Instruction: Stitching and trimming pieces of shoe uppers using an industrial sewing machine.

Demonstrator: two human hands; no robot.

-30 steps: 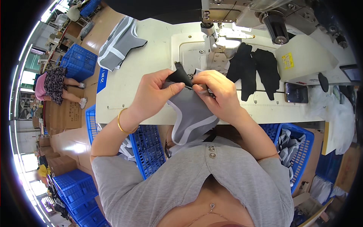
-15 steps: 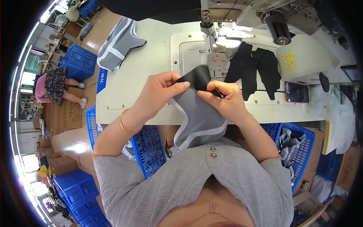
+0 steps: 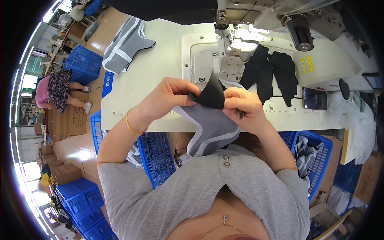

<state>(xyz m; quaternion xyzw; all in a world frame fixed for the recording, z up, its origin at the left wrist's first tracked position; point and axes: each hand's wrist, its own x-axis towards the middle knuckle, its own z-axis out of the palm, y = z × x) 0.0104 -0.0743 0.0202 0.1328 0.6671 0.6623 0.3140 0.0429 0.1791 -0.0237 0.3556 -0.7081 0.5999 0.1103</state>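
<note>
My left hand (image 3: 170, 98) pinches the left edge of a grey fabric piece (image 3: 214, 126) with white binding, by its black panel (image 3: 213, 94). On the other side my right hand (image 3: 246, 106) grips the same piece, with fingers closed at the black panel's right edge. A small dark pointed thing (image 3: 240, 114) shows under the right fingers; its kind is unclear. The black panel is bent up between both hands, its tip toward the sewing machine (image 3: 224, 34). The grey part hangs over the table's front edge onto my lap.
Black fabric pieces (image 3: 283, 76) and a phone (image 3: 315, 99) lie on the right of the white table (image 3: 156, 60). Stacked grey pieces (image 3: 124, 48) lie at the far left. Blue baskets (image 3: 157, 156) stand below the table. A person (image 3: 56, 92) bends over at left.
The black panel has been folded up and over toward me, covering more of the grey. Both hands have shifted their pinch along its edges, my right hand moving slightly right and down.
</note>
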